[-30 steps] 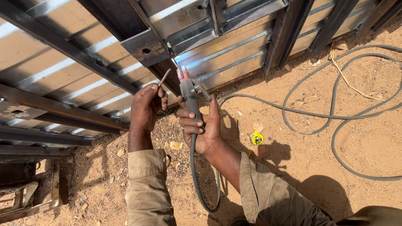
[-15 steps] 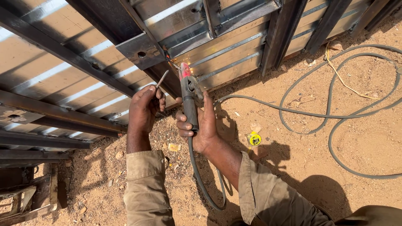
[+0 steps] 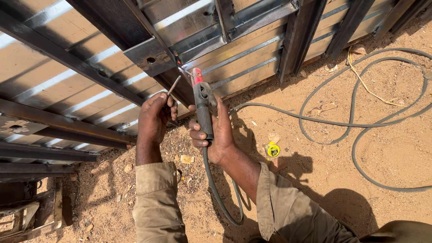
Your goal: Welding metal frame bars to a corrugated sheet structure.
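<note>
Electrode holder (image 3: 203,104) (red-tipped, ribbed grip) in right hand (image 3: 216,132).

A small yellowish scrap of packaging (image 3: 186,159) lies flat on the sandy ground (image 3: 382,148), just below the metal frame's lower edge. No other packages, labels, signs or screens can be seen anywhere in the scene.

Sandy ground (image 3: 382,148): grey cable (image 3: 360,135) in loose loops, yellow tape measure (image 3: 272,150), yellow cord (image 3: 364,87), scattered stones; steel frame (image 3: 297,40) resting along edge.
</note>
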